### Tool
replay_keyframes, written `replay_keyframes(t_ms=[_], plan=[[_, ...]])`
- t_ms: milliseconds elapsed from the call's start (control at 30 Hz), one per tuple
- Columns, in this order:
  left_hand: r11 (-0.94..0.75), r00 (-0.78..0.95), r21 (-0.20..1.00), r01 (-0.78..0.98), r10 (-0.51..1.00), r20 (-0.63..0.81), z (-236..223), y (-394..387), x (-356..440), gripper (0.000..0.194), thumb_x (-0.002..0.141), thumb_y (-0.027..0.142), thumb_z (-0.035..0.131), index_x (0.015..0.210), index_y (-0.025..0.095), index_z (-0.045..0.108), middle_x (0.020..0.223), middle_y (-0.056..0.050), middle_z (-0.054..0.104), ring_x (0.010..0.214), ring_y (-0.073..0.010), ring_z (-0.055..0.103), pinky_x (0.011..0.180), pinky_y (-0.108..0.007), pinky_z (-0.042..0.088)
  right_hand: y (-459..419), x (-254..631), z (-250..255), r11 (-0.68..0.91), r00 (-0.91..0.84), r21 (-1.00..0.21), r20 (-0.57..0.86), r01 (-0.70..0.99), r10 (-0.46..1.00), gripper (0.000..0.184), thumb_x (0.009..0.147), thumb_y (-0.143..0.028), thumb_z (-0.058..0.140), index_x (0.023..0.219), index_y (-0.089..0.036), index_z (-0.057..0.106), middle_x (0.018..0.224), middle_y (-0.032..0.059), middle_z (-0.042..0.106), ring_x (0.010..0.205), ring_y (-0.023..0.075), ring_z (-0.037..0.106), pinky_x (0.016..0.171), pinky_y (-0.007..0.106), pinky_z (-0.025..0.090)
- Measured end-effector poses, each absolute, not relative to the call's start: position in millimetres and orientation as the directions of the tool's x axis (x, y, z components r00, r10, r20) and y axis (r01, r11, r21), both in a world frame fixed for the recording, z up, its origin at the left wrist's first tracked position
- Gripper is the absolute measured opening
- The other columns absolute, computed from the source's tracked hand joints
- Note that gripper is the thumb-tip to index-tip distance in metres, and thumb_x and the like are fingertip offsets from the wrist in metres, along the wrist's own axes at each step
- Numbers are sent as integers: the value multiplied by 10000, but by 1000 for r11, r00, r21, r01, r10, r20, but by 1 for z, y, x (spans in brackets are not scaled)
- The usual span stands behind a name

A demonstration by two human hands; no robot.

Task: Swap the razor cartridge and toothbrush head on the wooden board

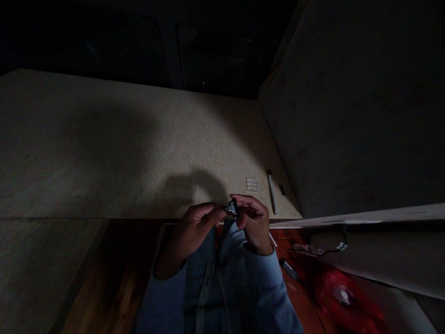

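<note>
A small shiny metal part point(231, 208) is held between both of my hands, just over the near edge of a pale chipboard panel point(139, 148). My left hand point(196, 222) pinches it from the left with thumb and fingers closed. My right hand point(253, 218) curls round it from the right, fingers folded over it. Both of my arms wear light blue sleeves. What the part is cannot be made out in the dim light.
On the panel near its right edge lie a small clear packet point(251, 184), a thin white stick point(271, 197) and a little dark piece point(282, 189). A second board point(347, 116) stands upright at the right. A red bag point(342, 297) and cables lie on the wooden floor.
</note>
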State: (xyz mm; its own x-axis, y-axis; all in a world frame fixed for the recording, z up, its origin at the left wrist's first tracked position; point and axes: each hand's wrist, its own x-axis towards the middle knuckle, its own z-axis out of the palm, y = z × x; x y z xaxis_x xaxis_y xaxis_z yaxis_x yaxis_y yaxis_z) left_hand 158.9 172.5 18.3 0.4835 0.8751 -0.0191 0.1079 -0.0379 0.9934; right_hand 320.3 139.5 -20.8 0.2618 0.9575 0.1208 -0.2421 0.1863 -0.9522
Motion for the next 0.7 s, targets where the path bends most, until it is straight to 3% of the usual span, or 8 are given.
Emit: replay_keyframes(t_ms=[233,433,700], plan=[[-4,473,997,78,880,-33,14,175,159,469,890,549,559,592,186,567,559,8,521,558,-119,468,572,-229,421,140,321,-25,166,281,-958,97,-232,955,506,562,-514,932,961,-232,797,721,21,722,617,166,645,627,303,565],[45,512,999,28,858,-53,10,174,159,472,895,582,564,688,170,662,606,-11,582,595,-133,519,621,-248,449,138,323,-31,240,256,-926,165,-293,952,471,583,-451,940,977,-240,792,689,10,717,595,175,666,596,309,577],[76,527,997,15,847,-73,5,172,165,523,906,627,530,654,170,563,606,6,525,577,-114,465,604,-243,415,139,324,-33,240,314,-928,146,-284,938,498,561,-518,925,936,-226,775,666,11,708,539,168,646,547,297,558]])
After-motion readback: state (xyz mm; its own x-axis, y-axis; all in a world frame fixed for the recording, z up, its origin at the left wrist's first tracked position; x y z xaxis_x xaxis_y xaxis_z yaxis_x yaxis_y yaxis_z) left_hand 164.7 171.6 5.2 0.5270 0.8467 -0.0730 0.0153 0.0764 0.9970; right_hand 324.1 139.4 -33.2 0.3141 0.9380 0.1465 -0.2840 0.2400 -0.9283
